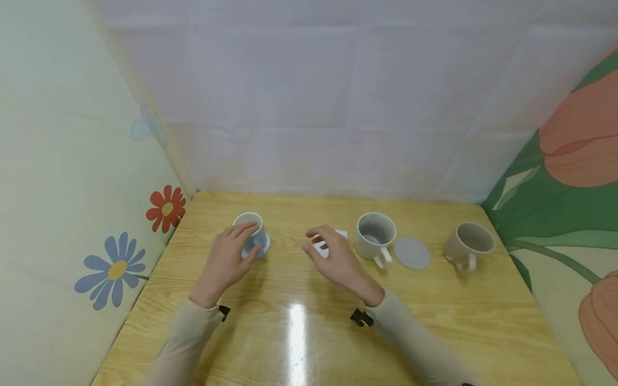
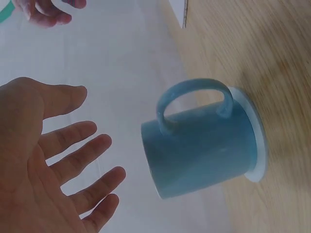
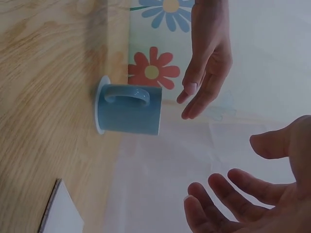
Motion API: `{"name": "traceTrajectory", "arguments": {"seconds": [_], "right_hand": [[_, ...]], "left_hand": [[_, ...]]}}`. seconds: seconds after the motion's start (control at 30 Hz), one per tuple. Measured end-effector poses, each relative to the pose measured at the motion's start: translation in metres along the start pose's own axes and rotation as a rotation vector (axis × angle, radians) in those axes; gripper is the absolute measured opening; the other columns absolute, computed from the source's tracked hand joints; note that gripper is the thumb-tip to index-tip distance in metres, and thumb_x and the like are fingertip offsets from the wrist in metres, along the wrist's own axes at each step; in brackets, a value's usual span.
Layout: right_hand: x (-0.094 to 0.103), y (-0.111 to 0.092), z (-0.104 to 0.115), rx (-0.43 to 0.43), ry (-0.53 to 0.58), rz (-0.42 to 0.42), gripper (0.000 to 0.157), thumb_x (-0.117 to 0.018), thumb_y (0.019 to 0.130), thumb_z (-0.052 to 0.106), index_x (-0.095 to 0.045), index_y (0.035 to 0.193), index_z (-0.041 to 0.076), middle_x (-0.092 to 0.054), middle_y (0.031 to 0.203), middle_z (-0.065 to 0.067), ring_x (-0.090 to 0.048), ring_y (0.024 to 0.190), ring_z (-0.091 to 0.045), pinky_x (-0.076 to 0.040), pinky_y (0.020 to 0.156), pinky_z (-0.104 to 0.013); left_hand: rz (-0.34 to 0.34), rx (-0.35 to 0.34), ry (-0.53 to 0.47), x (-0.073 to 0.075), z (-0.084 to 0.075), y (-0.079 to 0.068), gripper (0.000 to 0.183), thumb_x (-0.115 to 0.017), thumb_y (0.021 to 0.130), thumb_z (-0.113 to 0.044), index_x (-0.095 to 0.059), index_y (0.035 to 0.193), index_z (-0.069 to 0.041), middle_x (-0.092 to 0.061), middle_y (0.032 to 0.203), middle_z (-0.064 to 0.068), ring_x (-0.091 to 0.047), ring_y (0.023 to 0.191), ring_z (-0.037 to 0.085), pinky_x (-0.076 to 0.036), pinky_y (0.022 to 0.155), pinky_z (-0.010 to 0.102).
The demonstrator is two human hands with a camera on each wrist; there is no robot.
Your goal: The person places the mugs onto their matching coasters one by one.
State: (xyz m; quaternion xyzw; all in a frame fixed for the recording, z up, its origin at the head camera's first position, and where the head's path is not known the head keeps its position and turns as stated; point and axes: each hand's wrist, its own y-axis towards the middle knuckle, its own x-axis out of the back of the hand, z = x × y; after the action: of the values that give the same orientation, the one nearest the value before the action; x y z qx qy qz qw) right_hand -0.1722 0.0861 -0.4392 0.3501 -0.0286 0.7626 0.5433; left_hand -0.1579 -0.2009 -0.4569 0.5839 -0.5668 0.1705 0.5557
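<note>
A light blue mug (image 1: 261, 236) stands upright on a round white coaster (image 2: 261, 145) at the table's left, its handle plain in both wrist views. My left hand (image 1: 225, 264) hovers above and in front of it; the left wrist view shows a gap between the loosely spread fingers (image 2: 80, 162) and the mug. Near the table's middle my right hand (image 1: 338, 264) hangs in the air with fingers (image 3: 243, 194) loosely bent, holding nothing. It partly covers a flat white square piece (image 1: 341, 234) lying on the table, also seen in the right wrist view.
Right of the white piece stands a white mug (image 1: 370, 247) with its handle toward me. A round grey coaster (image 1: 412, 253) lies beside it, and a grey-beige mug (image 1: 456, 247) stands farther right. Cloth-like walls (image 1: 309, 107) border the wooden table (image 1: 260, 332).
</note>
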Motion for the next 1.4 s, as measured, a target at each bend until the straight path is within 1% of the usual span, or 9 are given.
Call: {"name": "traceTrajectory", "arguments": {"seconds": [0.13, 0.23, 0.33, 0.47, 0.67, 0.87, 1.03, 1.23, 1.4], "right_hand": [[0.009, -0.002, 0.000, 0.009, -0.033, -0.010, 0.030, -0.071, 0.104, 0.021, -0.069, 0.127, 0.001, -0.073, 0.124, -0.015, -0.072, 0.111, -0.034, -0.064, 0.091, -0.050], [0.014, -0.002, 0.000, 0.020, -0.047, -0.016, 0.030, -0.071, 0.104, 0.019, -0.068, 0.127, 0.001, -0.072, 0.125, -0.016, -0.072, 0.112, -0.033, -0.064, 0.092, -0.047], [0.019, -0.004, 0.000, 0.016, -0.051, -0.017, 0.031, -0.072, 0.103, 0.018, -0.068, 0.128, 0.000, -0.071, 0.127, -0.018, -0.071, 0.113, -0.033, -0.063, 0.093, -0.050], [0.026, -0.006, 0.001, 0.006, -0.055, -0.017, 0.032, -0.072, 0.103, 0.017, -0.067, 0.129, -0.002, -0.071, 0.129, -0.020, -0.070, 0.114, -0.033, -0.062, 0.096, -0.054], [0.035, -0.004, -0.001, 0.036, -0.082, -0.024, 0.030, -0.071, 0.104, 0.016, -0.068, 0.128, -0.001, -0.072, 0.125, -0.017, -0.071, 0.112, -0.035, -0.063, 0.095, -0.050], [0.043, -0.003, -0.002, 0.053, -0.111, -0.045, 0.029, -0.070, 0.105, 0.018, -0.068, 0.129, 0.001, -0.073, 0.124, -0.015, -0.072, 0.112, -0.033, -0.063, 0.094, -0.046], [0.051, -0.003, -0.002, 0.064, -0.131, -0.062, 0.030, -0.072, 0.103, 0.017, -0.069, 0.128, 0.000, -0.073, 0.125, -0.015, -0.072, 0.112, -0.031, -0.064, 0.092, -0.044], [0.060, -0.004, -0.005, 0.099, -0.211, -0.102, 0.031, -0.073, 0.102, 0.017, -0.069, 0.128, -0.001, -0.074, 0.124, -0.018, -0.071, 0.111, -0.036, -0.062, 0.092, -0.051], [0.066, -0.006, -0.009, 0.073, -0.257, -0.107, 0.032, -0.073, 0.103, 0.018, -0.069, 0.129, 0.000, -0.072, 0.127, -0.017, -0.069, 0.114, -0.035, -0.059, 0.097, -0.053]], "left_hand": [[-0.010, -0.033, -0.014, -0.004, -0.007, 0.008, 0.048, -0.080, 0.097, -0.023, -0.068, 0.140, -0.005, -0.068, 0.144, 0.014, -0.062, 0.130, 0.042, -0.051, 0.101, 0.067], [0.001, -0.034, -0.019, -0.005, -0.012, 0.012, 0.047, -0.077, 0.100, -0.025, -0.067, 0.142, -0.007, -0.068, 0.144, 0.013, -0.061, 0.133, 0.040, -0.051, 0.101, 0.065], [0.011, -0.028, -0.022, -0.006, -0.015, 0.015, 0.047, -0.075, 0.101, -0.027, -0.067, 0.143, -0.007, -0.067, 0.145, 0.012, -0.060, 0.134, 0.040, -0.051, 0.103, 0.064], [-0.002, -0.048, -0.029, -0.008, -0.018, 0.018, 0.048, -0.077, 0.100, -0.026, -0.067, 0.142, -0.005, -0.068, 0.145, 0.014, -0.061, 0.132, 0.042, -0.050, 0.108, 0.064], [-0.007, -0.065, -0.041, -0.013, -0.025, 0.026, 0.048, -0.078, 0.099, -0.024, -0.067, 0.142, -0.004, -0.068, 0.145, 0.014, -0.063, 0.132, 0.041, -0.050, 0.112, 0.060], [0.031, -0.065, -0.042, -0.016, -0.033, 0.033, 0.048, -0.074, 0.102, -0.027, -0.065, 0.144, -0.005, -0.067, 0.147, 0.014, -0.062, 0.133, 0.040, -0.049, 0.113, 0.060], [0.031, -0.067, -0.032, -0.020, -0.036, 0.036, 0.049, -0.074, 0.102, -0.027, -0.065, 0.144, -0.005, -0.066, 0.147, 0.013, -0.061, 0.134, 0.039, -0.049, 0.111, 0.061], [0.057, -0.064, -0.023, -0.022, -0.038, 0.040, 0.050, -0.073, 0.103, -0.029, -0.064, 0.146, -0.006, -0.065, 0.149, 0.013, -0.060, 0.135, 0.039, -0.050, 0.111, 0.061], [0.091, -0.038, -0.035, -0.022, -0.041, 0.041, 0.051, -0.071, 0.104, -0.031, -0.062, 0.148, -0.007, -0.064, 0.151, 0.012, -0.058, 0.138, 0.039, -0.050, 0.110, 0.062]]}}
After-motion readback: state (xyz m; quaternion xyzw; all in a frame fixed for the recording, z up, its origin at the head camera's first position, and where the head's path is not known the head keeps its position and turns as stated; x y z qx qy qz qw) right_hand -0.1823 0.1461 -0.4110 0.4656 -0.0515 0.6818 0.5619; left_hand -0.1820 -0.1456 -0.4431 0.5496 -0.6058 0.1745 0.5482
